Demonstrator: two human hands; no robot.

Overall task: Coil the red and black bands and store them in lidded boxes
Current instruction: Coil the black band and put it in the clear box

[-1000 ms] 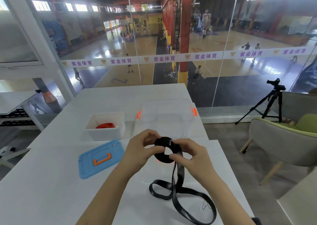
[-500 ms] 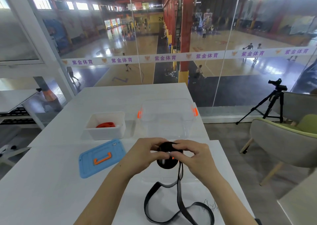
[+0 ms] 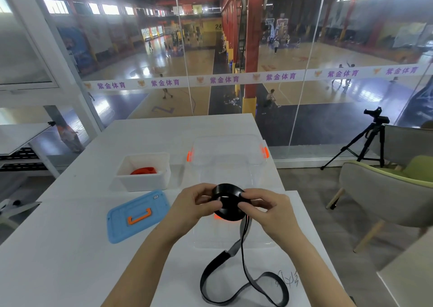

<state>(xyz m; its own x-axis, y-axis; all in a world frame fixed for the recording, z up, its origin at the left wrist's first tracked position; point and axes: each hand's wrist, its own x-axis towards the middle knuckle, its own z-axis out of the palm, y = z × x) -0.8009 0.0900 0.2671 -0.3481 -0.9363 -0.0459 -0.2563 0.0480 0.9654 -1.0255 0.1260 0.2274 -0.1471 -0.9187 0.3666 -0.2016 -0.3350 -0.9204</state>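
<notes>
**Winding the black band, half the length still loose**

From the head camera, we hold the black band [image 3: 228,204] as a partly wound roll, lifted above the table [image 3: 58,248] between both hands. The rest of it hangs from the roll's near side and lies in open loops on the table close to us. To do this step well, we judge that each new turn should sit flat on the last one, edges flush, with light tension on the hanging tail so the roll does not spring open. The tail looks twisted where it meets the table, so it should be smoothed before it reaches the roll.

Our left hand [image 3: 194,209] comes in from the left, its fingers [image 3: 212,204] closed lightly on the roll's left edge, thumb toward us and the others curled over the top. Our right hand [image 3: 269,209] mirrors it, pinching the right edge where the tail leaves. Both wrists are roughly level, forearms angling inward from the bottom of the frame.

The red band [image 3: 143,171] already lies coiled in the small white box [image 3: 143,182], which is still open; its blue lid [image 3: 138,215] rests flat on the table just in front of it. The clear box [image 3: 228,159] stands beyond our hands. A clear lid seems to lie beneath them, though we cannot tell for sure.
</notes>
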